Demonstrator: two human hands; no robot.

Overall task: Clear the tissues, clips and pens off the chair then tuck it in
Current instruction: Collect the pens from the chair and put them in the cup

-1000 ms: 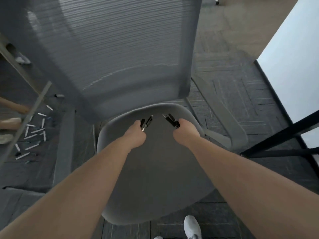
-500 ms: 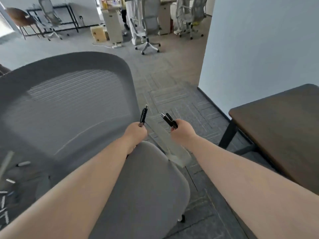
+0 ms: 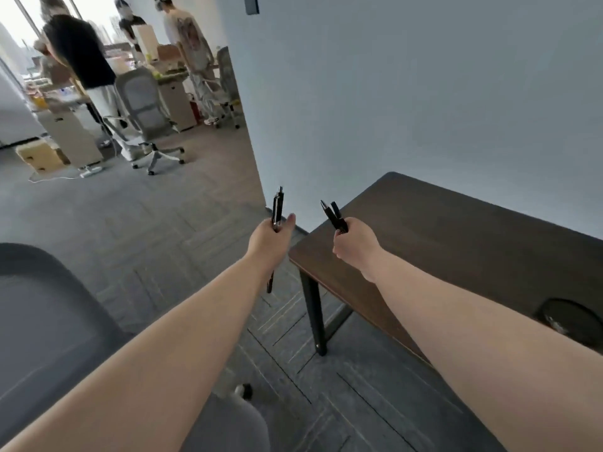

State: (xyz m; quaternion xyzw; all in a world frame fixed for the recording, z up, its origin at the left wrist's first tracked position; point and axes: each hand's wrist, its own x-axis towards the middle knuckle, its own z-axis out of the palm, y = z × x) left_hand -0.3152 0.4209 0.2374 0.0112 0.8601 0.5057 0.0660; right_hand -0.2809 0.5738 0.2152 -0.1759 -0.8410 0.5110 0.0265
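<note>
Gripping a black pen (image 3: 278, 207) in a closed fist, the left hand (image 3: 270, 238) held it upright, its tip sticking up above the fingers (image 3: 291, 220) and its lower end poking out beneath the palm. Right of it, the right hand (image 3: 354, 243) was curled shut on 2 black pens (image 3: 333, 215) that fanned upward-left from its fingers, over the near corner of the dark wooden table (image 3: 456, 243). The grey chair (image 3: 39, 321) sat well behind and left of both hands. No writing on the pens was legible.

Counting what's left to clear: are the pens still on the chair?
Off the chair: left hand and right hand each grip pens.
</note>
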